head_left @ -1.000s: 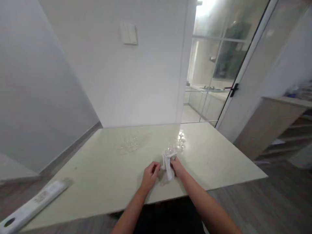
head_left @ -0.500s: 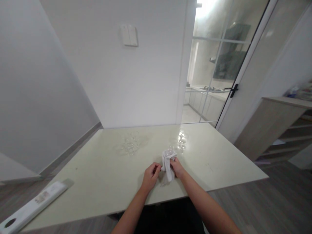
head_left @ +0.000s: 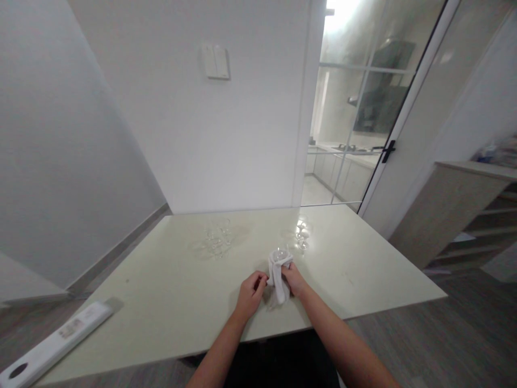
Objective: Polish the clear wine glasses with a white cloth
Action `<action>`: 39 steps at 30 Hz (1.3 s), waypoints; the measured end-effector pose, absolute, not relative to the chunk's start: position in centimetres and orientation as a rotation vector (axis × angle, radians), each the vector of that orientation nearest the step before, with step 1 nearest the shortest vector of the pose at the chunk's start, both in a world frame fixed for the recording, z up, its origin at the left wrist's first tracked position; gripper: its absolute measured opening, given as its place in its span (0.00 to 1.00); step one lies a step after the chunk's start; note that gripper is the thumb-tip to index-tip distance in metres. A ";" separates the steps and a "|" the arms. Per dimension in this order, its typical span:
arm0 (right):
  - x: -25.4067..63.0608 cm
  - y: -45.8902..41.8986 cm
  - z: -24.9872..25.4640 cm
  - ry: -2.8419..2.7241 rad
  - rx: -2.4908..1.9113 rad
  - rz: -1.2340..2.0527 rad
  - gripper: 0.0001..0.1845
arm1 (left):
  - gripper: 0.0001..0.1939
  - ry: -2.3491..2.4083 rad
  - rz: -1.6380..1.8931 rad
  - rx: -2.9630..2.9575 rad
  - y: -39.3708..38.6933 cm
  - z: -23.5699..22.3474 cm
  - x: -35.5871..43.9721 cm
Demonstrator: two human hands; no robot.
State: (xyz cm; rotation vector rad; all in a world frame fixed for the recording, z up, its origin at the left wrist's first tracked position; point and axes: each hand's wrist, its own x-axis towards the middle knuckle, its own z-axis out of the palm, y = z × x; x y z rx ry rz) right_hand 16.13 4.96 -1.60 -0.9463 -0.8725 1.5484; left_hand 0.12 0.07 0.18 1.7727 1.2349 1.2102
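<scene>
In the head view, 2 bare hands meet over the surface [head_left: 161,302], close to its near edge and right of that edge's middle. The right hand [head_left: 294,280] has its grip closed on the white cloth [head_left: 278,281], fingers bent in at the cloth's right side. The left hand [head_left: 251,291] is curled, its fingertips at the cloth's left side; whether its grip pinches the fabric, I cannot tell. The cloth wraps round a clear glass [head_left: 280,253], whose rounded top shows above the folds, and a loose end hangs toward the near edge. A group of clear glasses [head_left: 218,237] sits toward the far edge, on the left half of the surface. Another clear group [head_left: 301,235] is near the far edge, to the right, beyond the right hand, under a bright reflection. The number in each group is too unclear to tell. A long white box [head_left: 60,339] with a dark oval hole lies at a slant by the near left corner, across the left edge. Past the far edge are a white wall [head_left: 242,145] with a switch plate [head_left: 217,62] and a glass door [head_left: 343,118] with a black handle [head_left: 388,151]. A shelf unit [head_left: 452,199] stands beyond the right edge, over a grey floor [head_left: 464,334].
</scene>
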 end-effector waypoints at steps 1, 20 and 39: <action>16.1 5.0 -1.7 -0.876 -0.946 1.544 0.23 | 0.13 1.232 1.211 1.772 0.1 0.2 0.1; 16.3 2.5 -0.4 -1.220 -0.844 1.873 0.22 | 0.18 1.143 1.397 1.544 -0.2 -0.1 0.0; 15.8 2.9 -1.0 -1.526 -0.945 1.623 0.19 | 0.25 0.993 1.566 1.247 1.6 -1.0 -0.6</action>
